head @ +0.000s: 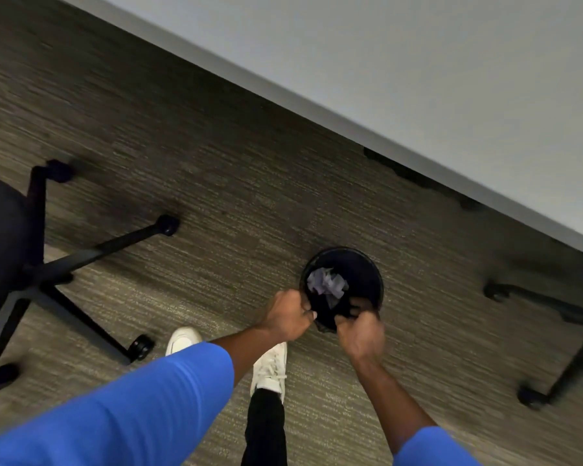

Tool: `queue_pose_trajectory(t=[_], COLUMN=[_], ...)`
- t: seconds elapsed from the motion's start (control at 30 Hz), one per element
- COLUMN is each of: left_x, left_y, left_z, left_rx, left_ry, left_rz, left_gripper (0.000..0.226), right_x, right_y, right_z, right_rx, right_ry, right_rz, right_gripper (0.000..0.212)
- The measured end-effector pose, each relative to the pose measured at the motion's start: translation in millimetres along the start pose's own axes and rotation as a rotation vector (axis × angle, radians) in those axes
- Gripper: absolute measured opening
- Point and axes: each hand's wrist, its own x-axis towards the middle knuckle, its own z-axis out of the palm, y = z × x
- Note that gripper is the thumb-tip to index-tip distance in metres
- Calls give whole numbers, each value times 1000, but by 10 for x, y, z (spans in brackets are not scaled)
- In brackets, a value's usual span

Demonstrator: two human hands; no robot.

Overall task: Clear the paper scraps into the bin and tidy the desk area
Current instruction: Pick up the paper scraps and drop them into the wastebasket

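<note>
A small round black bin [364, 274] stands on the carpet below the desk edge. Crumpled pale paper scraps [327, 284] lie inside it. My left hand [288, 314] grips the bin's near-left rim. My right hand [360, 331] holds the near rim too, its fingers curled over the edge. Both forearms come out of blue sleeves. The bin's near wall is hidden behind my hands.
A white desk top [418, 79] fills the upper right, its edge running diagonally. A black office chair base [64, 260] with castors stands at the left; another chair's legs [552, 317] are at the right. My white shoes [270, 368] are on the grey carpet.
</note>
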Motion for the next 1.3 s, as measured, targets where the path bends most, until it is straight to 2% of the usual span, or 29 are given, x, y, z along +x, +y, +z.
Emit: queue_pose_trajectory(t=[0.23, 0.53, 0.77, 0.9, 1.03, 1.13, 1.2, 1.3], left_x=[-396, -1198, -1999, -2452, -2856, -3069, -3181, -3305], left_y=[-214, -642, -1177, -1454, -1744, -2034, -2307, -2769], left_z=[-695, -2016, -2855, -3356, -3813, -4138, -4341, -4637], left_rx=[-78, -183, -268, -356, -395, -354, -263, -111], left_ry=[95, 290, 551, 743, 902, 1006, 1094, 1199], left_rz=[-29, -88, -156, -195, -204, -234, -256, -322], left_gripper=[15, 5, 12, 14, 6, 5, 4, 32], right_x=[-404, -1139, -1830, -2220, -2550, -2759, -2885, -3078], right_y=[-684, -2304, -3515, -4046, -4441, -4677, -4838, -5098], right_z=[121, 359, 659, 837, 1085, 1313, 1474, 1717], right_rx=[33, 76, 104, 87, 41, -58, -163, -339], right_ry=[-55, -162, -237, -298, -353, -415, -462, -517], right_rz=[-208, -683, -1008, -1135, -1233, -1299, -1345, -1403], right_gripper=[38, 32, 26, 24, 23, 32, 45, 66])
